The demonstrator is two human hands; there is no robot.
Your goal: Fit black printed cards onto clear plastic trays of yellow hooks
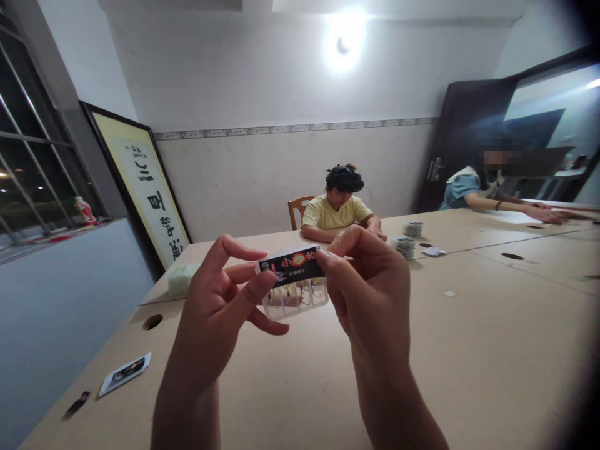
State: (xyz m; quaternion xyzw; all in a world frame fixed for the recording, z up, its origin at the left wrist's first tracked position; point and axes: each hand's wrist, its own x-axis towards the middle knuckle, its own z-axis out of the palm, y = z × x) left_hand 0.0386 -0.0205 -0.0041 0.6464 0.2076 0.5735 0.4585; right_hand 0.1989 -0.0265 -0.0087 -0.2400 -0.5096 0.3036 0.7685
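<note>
Between my two hands, raised above the table, is a small clear plastic box of fishing hooks. Hooks with yellowish parts show inside its compartments. A black label with red and white print covers the upper part of the box. My left hand pinches the left end, thumb on the label's edge and some fingers behind. At the right end, my right hand grips the label's upper corner between thumb and index finger. Whether the label is fully stuck down I cannot tell.
On the wide wooden table lie a card packet and a black strip at left. Stacks of small boxes stand toward the back right. One person sits opposite, another at far right.
</note>
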